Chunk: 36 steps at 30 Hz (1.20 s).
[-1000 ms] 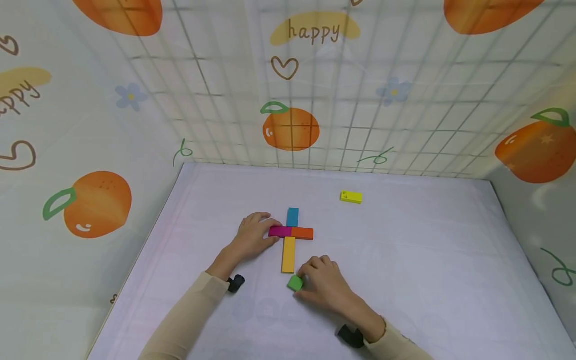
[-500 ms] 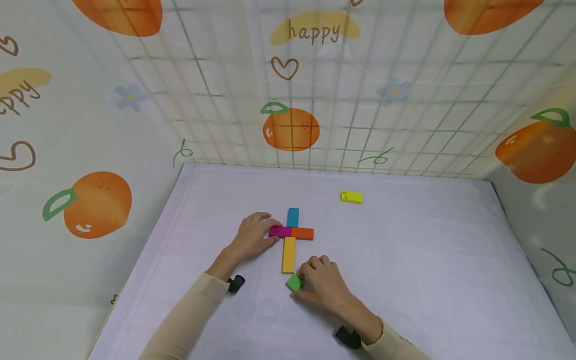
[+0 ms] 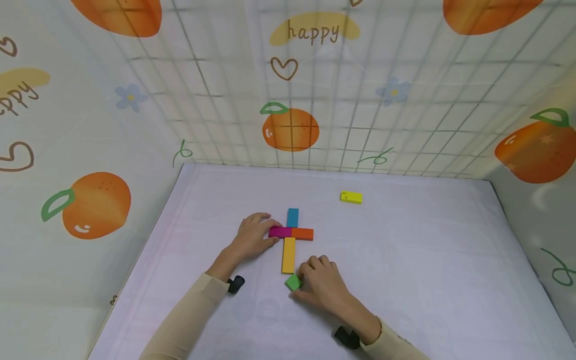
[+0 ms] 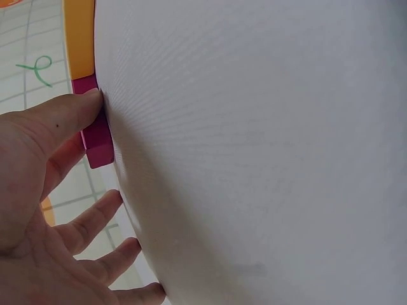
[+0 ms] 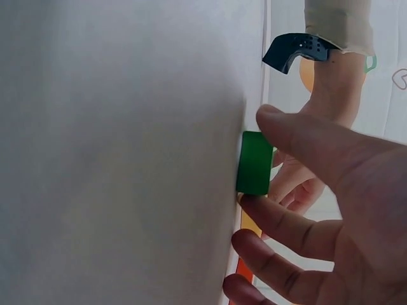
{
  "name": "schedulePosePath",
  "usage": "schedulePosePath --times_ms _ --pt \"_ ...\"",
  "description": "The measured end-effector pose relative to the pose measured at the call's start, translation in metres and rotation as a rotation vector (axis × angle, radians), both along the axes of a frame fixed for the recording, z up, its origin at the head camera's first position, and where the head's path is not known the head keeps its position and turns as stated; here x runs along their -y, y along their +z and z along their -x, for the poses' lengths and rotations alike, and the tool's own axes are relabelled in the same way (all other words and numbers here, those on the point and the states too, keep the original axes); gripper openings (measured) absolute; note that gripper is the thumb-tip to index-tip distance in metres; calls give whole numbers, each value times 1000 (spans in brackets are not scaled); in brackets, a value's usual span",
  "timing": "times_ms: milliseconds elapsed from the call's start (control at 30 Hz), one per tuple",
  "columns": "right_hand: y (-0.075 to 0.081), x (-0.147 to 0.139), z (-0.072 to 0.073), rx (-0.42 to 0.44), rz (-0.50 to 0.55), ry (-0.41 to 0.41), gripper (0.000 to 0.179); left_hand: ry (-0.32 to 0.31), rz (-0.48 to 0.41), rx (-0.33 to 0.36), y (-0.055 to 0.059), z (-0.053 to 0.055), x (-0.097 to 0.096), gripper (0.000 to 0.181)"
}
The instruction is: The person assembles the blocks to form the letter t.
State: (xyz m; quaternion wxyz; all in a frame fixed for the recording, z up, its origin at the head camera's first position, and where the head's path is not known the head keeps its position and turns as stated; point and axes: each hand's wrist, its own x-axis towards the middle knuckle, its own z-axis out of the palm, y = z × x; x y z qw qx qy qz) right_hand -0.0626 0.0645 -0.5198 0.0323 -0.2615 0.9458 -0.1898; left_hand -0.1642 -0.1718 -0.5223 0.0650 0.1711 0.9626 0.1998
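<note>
On the white tabletop, flat blocks form a cross: a blue block (image 3: 292,217) at the far end, a magenta block (image 3: 280,232) to the left, an orange-red block (image 3: 303,234) to the right and a longer amber block (image 3: 288,255) toward the person. My left hand (image 3: 253,235) pinches the magenta block by its long sides, thumb on the near side, other fingers spread. Just below the amber block's near end, my right hand (image 3: 325,284) holds a green block (image 5: 254,163) between thumb and index finger. That green block sits turned corner-on to the amber one in the head view.
A bright yellow block (image 3: 351,197) lies apart, toward the back right. Behind the white table (image 3: 405,250) rises a cloth wall (image 3: 216,115) printed with oranges. Each wrist carries a small black camera, such as the one under the right wrist (image 3: 347,337).
My right hand has shifted the green block slightly left, closer beneath the end of the amber block. The left hand and the other blocks stay where they were.
</note>
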Motion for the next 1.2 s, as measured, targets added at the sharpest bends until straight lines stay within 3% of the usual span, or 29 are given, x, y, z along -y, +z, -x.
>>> schedulePosePath --times_ms 367,600,933,1200 --pt "2 -5 2 77 46 -11 44 -5 0 -3 -1 0 1 36" --pt "4 -21 9 49 156 -19 40 0 -3 -3 -1 0 0 35" --pt "10 -56 37 -33 306 -112 32 4 -7 0 -1 0 0 35" --pt "6 -79 61 -77 350 -104 30 13 -7 -3 -1 -1 0 35"
